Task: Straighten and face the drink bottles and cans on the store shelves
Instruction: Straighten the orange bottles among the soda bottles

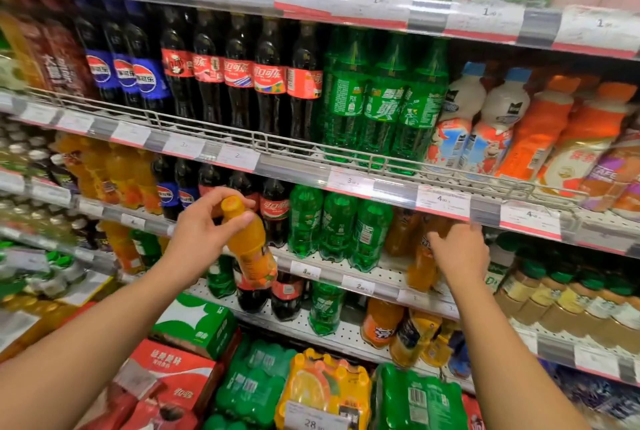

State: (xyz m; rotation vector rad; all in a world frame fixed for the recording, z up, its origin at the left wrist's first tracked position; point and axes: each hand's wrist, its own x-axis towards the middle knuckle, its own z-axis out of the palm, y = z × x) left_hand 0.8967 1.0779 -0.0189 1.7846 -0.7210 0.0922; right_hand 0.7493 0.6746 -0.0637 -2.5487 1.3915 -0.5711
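The left hand (204,225) grips a tilted orange bottle (251,246) by its neck, while the right hand (460,253) curls around another orange bottle (420,265) on the shelf (384,279).

left hand (204,227) gripping orange bottle (251,246), drink shelves (346,183)

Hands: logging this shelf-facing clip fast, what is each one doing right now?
Left hand: holds an orange soda bottle near its cap, off the shelf.
Right hand: on an orange bottle on the shelf; grip cannot be told.
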